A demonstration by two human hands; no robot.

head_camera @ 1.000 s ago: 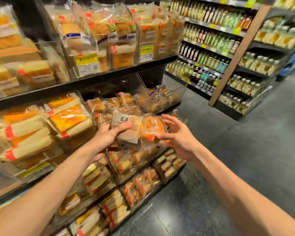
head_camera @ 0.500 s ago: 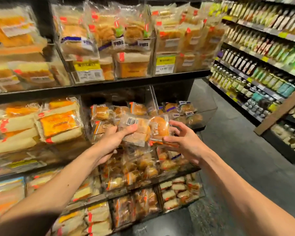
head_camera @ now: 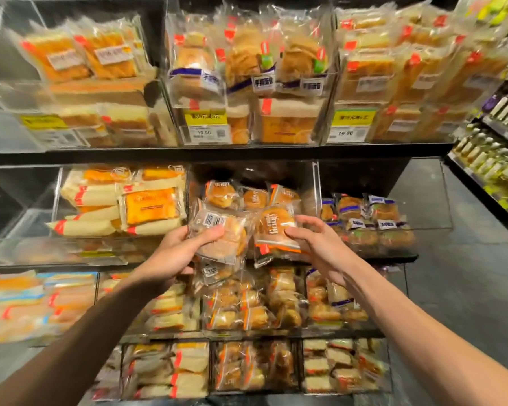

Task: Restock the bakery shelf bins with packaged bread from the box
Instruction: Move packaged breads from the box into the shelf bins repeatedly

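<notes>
L hand (head_camera: 173, 253) gripped a wrapped bun pack, barcode side up (head_camera: 223, 235), thumb across the top and fingers curled under. R hand (head_camera: 314, 247) pinched a second bun pack w/ an orange label (head_camera: 276, 227) at its right edge, thumb on the front, fingers behind. The two packs were side by side, touching, right in front of the lower front of the middle bun bin (head_camera: 315, 186). That bin already had a row of same-type buns (head_camera: 241, 197) at its back. A third small pack (head_camera: 214, 271) sat just below the L-hand pack. Couldn't tell if the L hand held it too or if it lay on the shelf below the bin.

Change vs a sec ago: grips the same, but the view had swung off the aisle to face the bin square-on. Both packs had come up and in toward its front. Prob means lining-up was done and the drop-in was next: 2 packs nearly stocked, not yet let go. Bin looked to have room in front of the back row.

Left of the bin: long sandwich packs (head_camera: 123, 206). Right of it: blue-label buns (head_camera: 364, 218). Above it: yellow price tag (head_camera: 206, 118). Supply box not in view, so stock left unknown.
</notes>
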